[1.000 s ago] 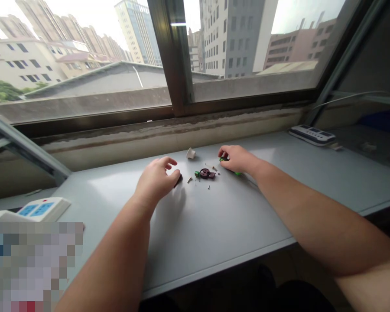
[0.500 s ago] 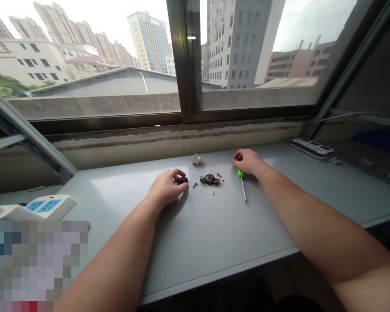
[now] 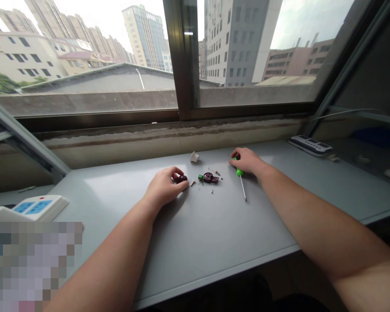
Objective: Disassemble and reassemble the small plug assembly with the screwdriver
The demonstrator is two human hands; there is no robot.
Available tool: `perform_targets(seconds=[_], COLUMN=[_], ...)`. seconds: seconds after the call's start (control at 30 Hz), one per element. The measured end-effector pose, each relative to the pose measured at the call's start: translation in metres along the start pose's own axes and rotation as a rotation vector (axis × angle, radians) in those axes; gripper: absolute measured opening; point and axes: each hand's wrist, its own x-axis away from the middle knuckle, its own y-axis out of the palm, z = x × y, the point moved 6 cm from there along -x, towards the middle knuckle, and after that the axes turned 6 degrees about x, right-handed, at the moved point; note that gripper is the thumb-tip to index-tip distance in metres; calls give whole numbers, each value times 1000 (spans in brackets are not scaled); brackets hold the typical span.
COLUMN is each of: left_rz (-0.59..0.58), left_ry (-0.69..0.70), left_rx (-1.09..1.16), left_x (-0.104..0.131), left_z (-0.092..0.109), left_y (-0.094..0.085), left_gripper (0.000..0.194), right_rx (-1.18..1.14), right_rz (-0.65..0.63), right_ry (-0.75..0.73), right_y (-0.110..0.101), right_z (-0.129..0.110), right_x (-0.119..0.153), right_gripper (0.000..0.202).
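Note:
My left hand is closed around a small dark maroon plastic part, mostly covered by the fingers. Just right of it lie a brass-coloured pin, a little green block and a dark round housing with a short tab. Tiny screws are scattered around these. Farther right, my right hand grips the green handle of a screwdriver. Its metal shaft points toward me, the tip at or close to the tabletop.
A small white cone-like piece sits behind the parts on the grey table. At the left stands a white power strip with blue sockets; another white-and-dark strip lies at the back right. Windows rise behind the table.
The view has shifted slightly. Both hands keep about the same places, the left on the dark part and the right on the screwdriver; the loose pieces look unmoved.

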Motion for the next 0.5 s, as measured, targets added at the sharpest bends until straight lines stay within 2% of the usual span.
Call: perform_targets(seconds=[0.3, 0.43, 0.5], left_rz=[-1, -9, 3], left_ry=[-16, -19, -25], left_rx=[-4, -13, -25], left_x=[0, 1, 2], left_z=[1, 1, 1], left_y=[1, 1, 1], left_gripper=[31, 30, 33], right_rx=[4, 10, -4], right_rz=[6, 62, 90], right_ry=[15, 0, -71], right_y=[0, -10, -19], right_z=[-1, -7, -18], right_x=[3, 7, 13], right_gripper=[34, 33, 33])
